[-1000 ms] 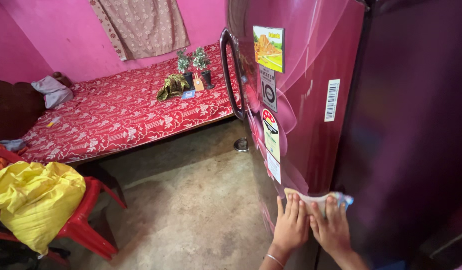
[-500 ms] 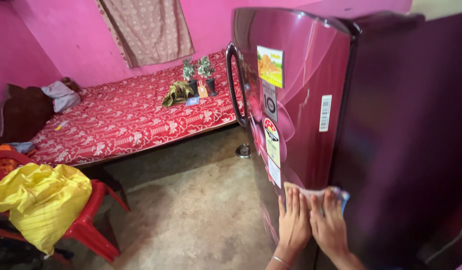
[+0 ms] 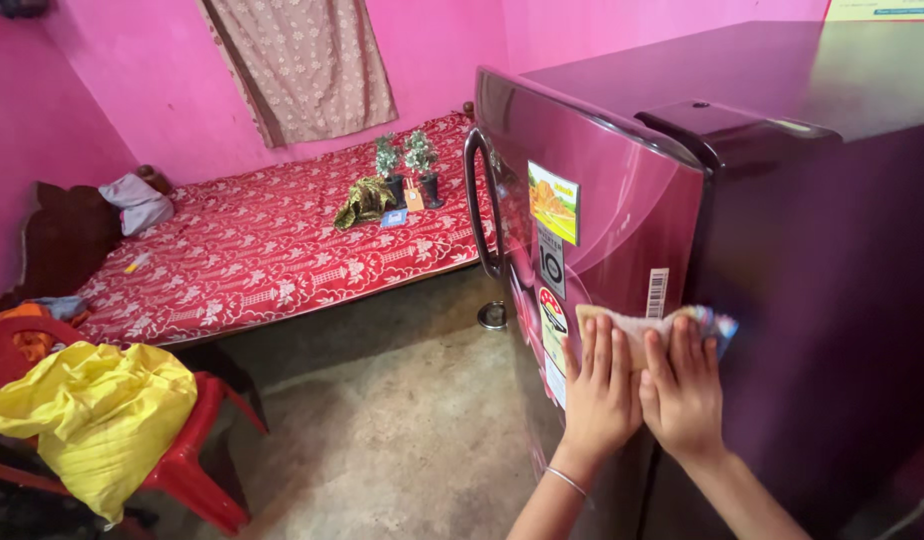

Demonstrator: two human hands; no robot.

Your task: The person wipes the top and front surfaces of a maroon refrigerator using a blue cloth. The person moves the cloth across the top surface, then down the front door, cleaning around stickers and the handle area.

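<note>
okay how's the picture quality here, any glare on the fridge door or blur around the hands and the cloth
Head view: daylight glare streaks across the glossy maroon fridge door, which mirrors the room faintly; the left hand, right hand and cloth are sharp enough to count fingers; the fridge side lies in deep shadow; wide-angle bending curves the door's edge; the bed is evenly lit.

Left hand [image 3: 600, 395] and right hand [image 3: 684, 392] side by side, flat on cloth [image 3: 650, 322] — maroon fridge [image 3: 622, 230] door edge
</note>
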